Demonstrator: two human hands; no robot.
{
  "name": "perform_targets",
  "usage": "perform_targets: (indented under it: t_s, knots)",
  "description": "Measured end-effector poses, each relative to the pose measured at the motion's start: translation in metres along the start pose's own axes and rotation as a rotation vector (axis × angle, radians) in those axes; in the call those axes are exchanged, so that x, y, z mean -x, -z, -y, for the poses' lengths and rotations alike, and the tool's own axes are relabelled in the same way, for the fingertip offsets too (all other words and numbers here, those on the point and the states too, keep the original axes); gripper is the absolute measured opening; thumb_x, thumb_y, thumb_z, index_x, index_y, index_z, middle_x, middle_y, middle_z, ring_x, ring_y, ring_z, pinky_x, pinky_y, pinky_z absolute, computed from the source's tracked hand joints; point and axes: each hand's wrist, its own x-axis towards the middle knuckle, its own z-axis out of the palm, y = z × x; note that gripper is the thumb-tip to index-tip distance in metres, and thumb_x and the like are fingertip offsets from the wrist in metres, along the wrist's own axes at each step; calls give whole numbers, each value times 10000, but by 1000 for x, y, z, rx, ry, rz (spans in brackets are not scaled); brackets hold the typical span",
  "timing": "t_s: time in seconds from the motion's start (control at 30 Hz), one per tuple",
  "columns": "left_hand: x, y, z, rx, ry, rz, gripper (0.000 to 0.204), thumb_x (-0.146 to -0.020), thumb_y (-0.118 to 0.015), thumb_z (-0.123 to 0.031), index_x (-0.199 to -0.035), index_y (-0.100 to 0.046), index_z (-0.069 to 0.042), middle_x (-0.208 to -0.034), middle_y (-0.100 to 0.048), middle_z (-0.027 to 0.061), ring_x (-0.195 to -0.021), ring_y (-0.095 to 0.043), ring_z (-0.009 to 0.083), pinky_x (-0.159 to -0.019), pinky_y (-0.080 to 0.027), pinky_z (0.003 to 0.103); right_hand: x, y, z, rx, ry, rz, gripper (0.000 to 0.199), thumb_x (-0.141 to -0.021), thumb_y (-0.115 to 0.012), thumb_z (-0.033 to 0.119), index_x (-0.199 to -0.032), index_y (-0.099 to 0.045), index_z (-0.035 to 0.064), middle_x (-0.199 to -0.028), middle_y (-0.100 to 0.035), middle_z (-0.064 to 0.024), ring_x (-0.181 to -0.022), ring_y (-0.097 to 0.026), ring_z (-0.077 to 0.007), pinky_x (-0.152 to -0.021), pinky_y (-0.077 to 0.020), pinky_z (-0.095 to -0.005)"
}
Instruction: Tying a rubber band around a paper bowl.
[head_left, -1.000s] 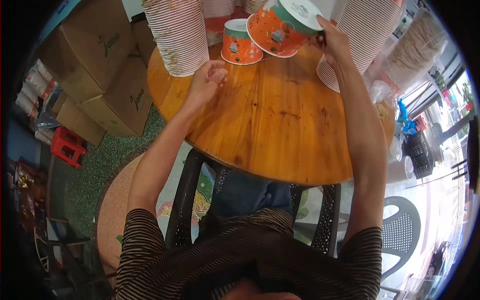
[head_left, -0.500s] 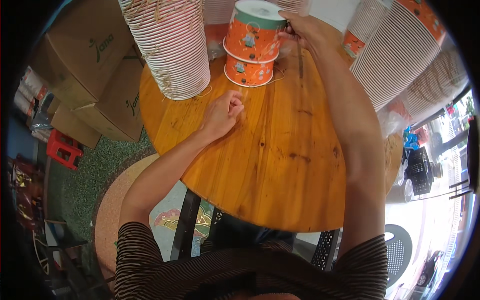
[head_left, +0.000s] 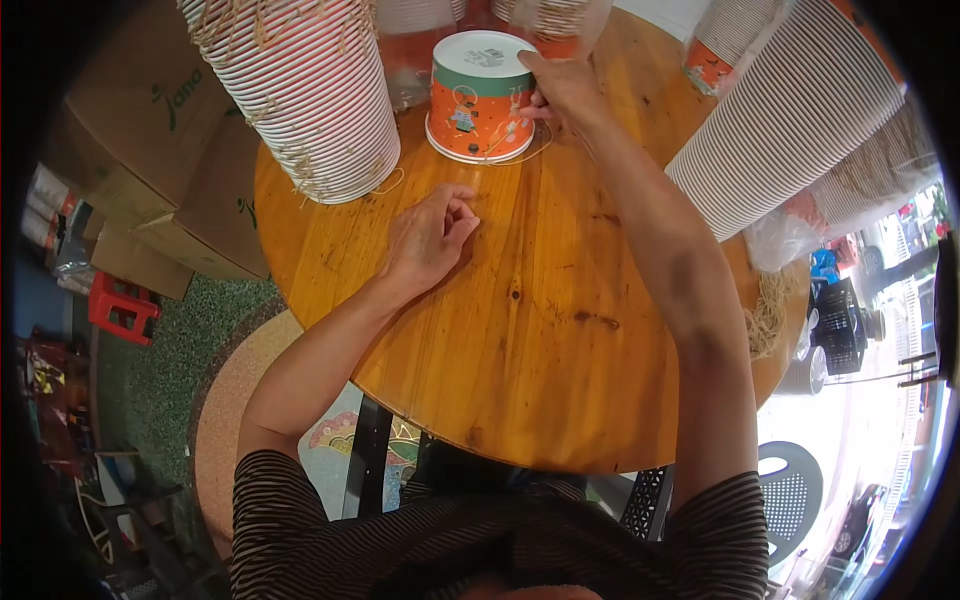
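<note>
An orange paper tub (head_left: 468, 112) with a green band and white base stands upside down on the round wooden table (head_left: 560, 330). My right hand (head_left: 562, 88) grips its right side, thumb on the upturned base and fingers against the wall. A thin tan strand (head_left: 546, 150) loops beside its rim. Nearer me, my left hand (head_left: 428, 235) rests on the wood with fingers loosely curled and nothing visible in them. Left of the tub rises a tall stack of nested white-rimmed tubs (head_left: 310, 110), draped with tan strands.
Another long stack of tubs (head_left: 790, 110) leans at the right, beside plastic-wrapped stacks (head_left: 840, 185). A bundle of tan strands (head_left: 768, 315) lies at the table's right edge. More wrapped tubs (head_left: 560, 25) stand at the back. Cardboard boxes (head_left: 130, 130) and a red stool (head_left: 122, 305) are at the left.
The upper orange tub in my right hand has come down over the lower one, so one tub body now shows instead of two. My left hand stays on the table. The view has shifted slightly.
</note>
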Motion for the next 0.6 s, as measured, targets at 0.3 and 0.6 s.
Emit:
perform_targets:
  t_s: [0.3,0.6]
  knots:
    - [9,-3,-5,6,-30,-2,289,-960,-669,-81,-1229,-600,-1,-913,-717,67,-777,-671,174,-728,-539,320,45,56,33,436,394,-209,580,-926,-708,565,-1050,-742,-1,-729,-677,-40,-572,-588,-82,-531,-519,-258]
    - [-8,-30,-89,12,-370,129,287,-952,-689,-76,-1220,-598,-29,-992,-707,107,-846,-697,237,-756,-557,353,116,250,212,762,1363,-806,347,-1011,-676,194,-1276,-632,-26,-1180,-668,-161,-1090,-655,-279,-928,-568,-387]
